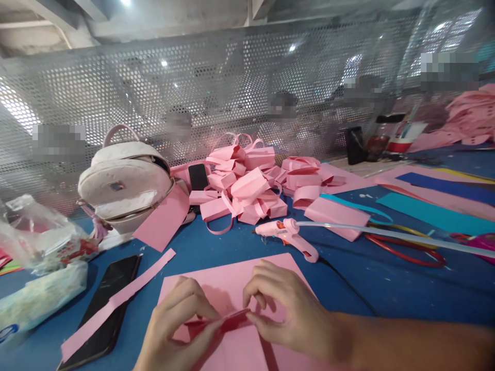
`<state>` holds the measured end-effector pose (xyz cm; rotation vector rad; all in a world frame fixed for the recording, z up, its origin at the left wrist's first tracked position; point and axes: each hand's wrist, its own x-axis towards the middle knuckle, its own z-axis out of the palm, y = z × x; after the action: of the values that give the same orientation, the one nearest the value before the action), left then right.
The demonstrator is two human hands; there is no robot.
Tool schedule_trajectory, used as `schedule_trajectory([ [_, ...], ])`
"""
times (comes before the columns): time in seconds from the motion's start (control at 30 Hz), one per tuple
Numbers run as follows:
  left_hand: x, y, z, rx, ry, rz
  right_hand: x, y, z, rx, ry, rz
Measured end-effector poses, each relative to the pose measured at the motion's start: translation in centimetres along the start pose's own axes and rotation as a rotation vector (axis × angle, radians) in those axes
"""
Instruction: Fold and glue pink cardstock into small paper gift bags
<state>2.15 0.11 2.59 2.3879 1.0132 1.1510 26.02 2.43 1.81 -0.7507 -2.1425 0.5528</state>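
Note:
Near the front edge of the view, my left hand point(180, 322) and my right hand point(292, 306) pinch the top edge of a folded pink paper piece point(237, 348) between thumbs and fingers. Its edge stands a little apart, with a darker pink fold showing inside. Beneath it lies a larger pink sheet point(232, 273) on the blue table. Just beyond my right hand rests a pink glue gun point(288, 234) on its side, a long clear glue stick in its back. The lower part of the folded piece runs out of view.
Small pink paper bags point(247, 190) are heaped at the back, beside a white backpack point(127, 175). A pink strip point(116, 304) lies across a black phone point(112, 288) on the left. Plastic packs point(42, 293) sit farther left. Teal paper point(433, 214) and red-handled scissors point(406, 252) lie right.

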Motion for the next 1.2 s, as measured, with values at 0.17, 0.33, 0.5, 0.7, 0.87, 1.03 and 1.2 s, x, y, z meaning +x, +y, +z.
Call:
schedule_trajectory([
  [0.17, 0.0, 0.0, 0.0, 0.000, 0.021, 0.017, 0.1, -0.2, -0.1, 0.016, -0.006, 0.033],
  [0.33, -0.1, -0.3, 0.2, -0.057, 0.022, 0.029, 0.3, -0.1, -0.2, 0.028, -0.014, 0.083],
  [0.5, -0.1, -0.9, 0.4, -0.121, -0.011, -0.053, 0.3, 0.2, 0.0, 0.048, -0.040, 0.115],
  [0.7, 0.6, -2.2, 0.2, -0.249, -0.083, -0.400, 0.3, 0.3, -0.2, 0.114, -0.054, 0.170],
  [0.87, 1.6, -3.8, -0.8, -0.517, -0.151, -0.573, 0.4, 0.7, -0.4, 0.127, -0.108, 0.258],
  [1.03, 2.4, -4.9, -1.8, -0.508, -0.347, -0.740, 0.9, 0.8, -0.4, 0.121, -0.235, 0.430],
  [1.2, 2.4, -5.4, -2.0, -0.274, -0.438, -0.737, 1.0, 1.0, -0.3, 0.142, -0.294, 0.421],
])
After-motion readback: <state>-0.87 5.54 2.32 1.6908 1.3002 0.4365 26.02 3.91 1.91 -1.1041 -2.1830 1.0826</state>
